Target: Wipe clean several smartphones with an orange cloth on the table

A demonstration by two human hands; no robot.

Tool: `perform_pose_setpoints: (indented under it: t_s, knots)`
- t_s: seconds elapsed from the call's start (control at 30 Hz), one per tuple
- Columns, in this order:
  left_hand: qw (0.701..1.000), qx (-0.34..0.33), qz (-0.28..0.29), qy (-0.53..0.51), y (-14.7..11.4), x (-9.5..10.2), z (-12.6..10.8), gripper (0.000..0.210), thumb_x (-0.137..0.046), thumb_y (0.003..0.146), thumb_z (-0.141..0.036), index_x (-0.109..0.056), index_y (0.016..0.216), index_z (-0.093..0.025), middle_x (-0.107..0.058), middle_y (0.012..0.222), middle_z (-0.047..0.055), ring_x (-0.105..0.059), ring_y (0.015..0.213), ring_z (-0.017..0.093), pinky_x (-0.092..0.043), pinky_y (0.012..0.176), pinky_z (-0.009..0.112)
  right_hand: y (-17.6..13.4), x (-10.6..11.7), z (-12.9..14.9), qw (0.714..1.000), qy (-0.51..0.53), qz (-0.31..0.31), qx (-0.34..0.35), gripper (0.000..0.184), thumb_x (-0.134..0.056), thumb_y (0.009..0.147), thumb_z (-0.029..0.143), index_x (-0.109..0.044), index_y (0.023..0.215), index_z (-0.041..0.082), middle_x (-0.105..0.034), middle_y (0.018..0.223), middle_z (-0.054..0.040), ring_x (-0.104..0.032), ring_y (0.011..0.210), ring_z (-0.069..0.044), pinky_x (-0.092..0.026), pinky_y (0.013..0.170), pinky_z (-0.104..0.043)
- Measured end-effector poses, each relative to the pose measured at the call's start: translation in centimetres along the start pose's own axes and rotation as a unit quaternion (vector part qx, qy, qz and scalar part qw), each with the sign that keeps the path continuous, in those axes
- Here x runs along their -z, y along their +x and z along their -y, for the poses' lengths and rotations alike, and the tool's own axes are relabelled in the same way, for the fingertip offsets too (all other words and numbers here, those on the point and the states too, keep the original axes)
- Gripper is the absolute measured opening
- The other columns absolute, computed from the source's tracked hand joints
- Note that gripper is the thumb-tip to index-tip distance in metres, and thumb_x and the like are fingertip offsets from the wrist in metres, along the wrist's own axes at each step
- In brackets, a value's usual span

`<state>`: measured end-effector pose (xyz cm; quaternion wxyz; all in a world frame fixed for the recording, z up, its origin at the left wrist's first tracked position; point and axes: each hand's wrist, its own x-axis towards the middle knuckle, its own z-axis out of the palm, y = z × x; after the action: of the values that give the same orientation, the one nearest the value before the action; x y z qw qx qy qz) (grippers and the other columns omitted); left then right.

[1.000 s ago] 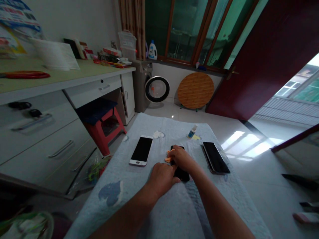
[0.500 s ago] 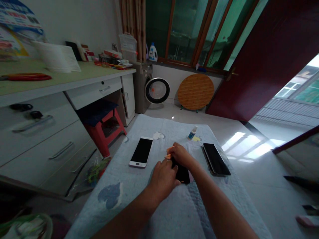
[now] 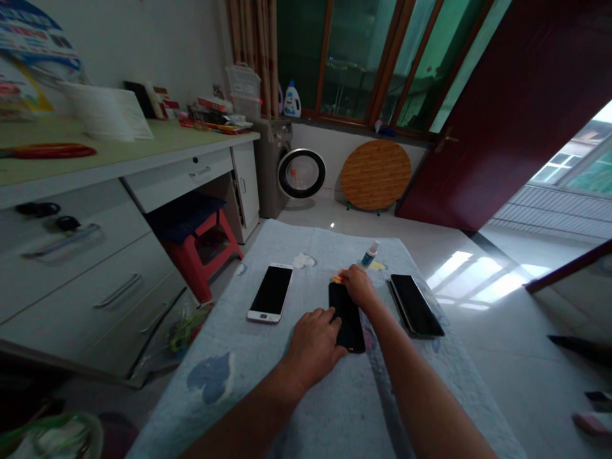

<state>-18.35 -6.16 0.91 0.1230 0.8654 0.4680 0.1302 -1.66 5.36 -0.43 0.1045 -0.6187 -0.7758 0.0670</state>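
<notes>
A black phone (image 3: 348,322) lies flat on the cloth-covered table in front of me. My left hand (image 3: 316,341) grips it along its left side, fingertips on the edge and thumb at the lower corner. At the phone's top end, my right hand (image 3: 359,285) pinches a small orange cloth (image 3: 337,278) against it. The fingers of that hand partly hide the cloth. To the left rests a white-framed phone (image 3: 271,293) with a dark screen. Another dark-screened phone (image 3: 417,306) lies to the right. A small spray bottle (image 3: 370,255) stands beyond my right hand.
The table has a pale blue cover (image 3: 239,376) with heart patterns. At the left is a desk (image 3: 191,143) with drawers, and a red stool (image 3: 210,242) under it. A washing machine (image 3: 273,166) with an open door and a round wooden tabletop (image 3: 375,175) stand behind.
My right hand and the orange cloth have moved right across the top of the black phone, uncovering more of its screen. The left hand stays in place.
</notes>
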Motion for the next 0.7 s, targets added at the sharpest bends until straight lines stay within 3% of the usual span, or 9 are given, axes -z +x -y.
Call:
perform_pose_setpoints:
  t_s: [0.33,0.5,0.7]
  knots:
    - [1.0,0.0,0.007,-0.031,0.0,0.0,0.0,0.049,-0.072,0.076,-0.037,-0.061,0.119,-0.015,-0.056,0.132,0.015,-0.054,0.12,0.029,-0.042,0.104,0.039,-2.5,1.0,-2.3,0.996,-0.017,0.0,-0.091,0.024,-0.047,0.089,0.015,-0.071,0.089,0.014,-0.063,0.085,-0.0096,-0.056,0.077,-0.015,-0.034,0.068,-0.022]
    - [0.999,-0.007,0.002,-0.034,0.1,-0.3,0.1,0.049,-0.073,0.076,-0.036,-0.061,0.117,-0.014,-0.057,0.13,0.016,-0.054,0.119,0.029,-0.043,0.103,0.039,-3.1,0.6,-1.5,0.991,0.045,-0.086,-0.091,0.021,-0.049,0.089,0.017,-0.067,0.1,0.016,-0.063,0.094,-0.0079,-0.055,0.081,-0.014,-0.034,0.07,-0.021]
    - [1.0,-0.004,0.01,-0.025,0.2,-0.4,0.0,0.04,-0.071,0.078,-0.037,-0.063,0.111,-0.016,-0.059,0.121,0.012,-0.057,0.112,0.029,-0.048,0.096,0.039,-2.9,-0.5,0.5,0.994,0.031,-0.079,-0.072,0.026,-0.044,0.093,0.017,-0.07,0.092,0.017,-0.059,0.09,-0.0064,-0.054,0.079,-0.014,-0.035,0.073,-0.021]
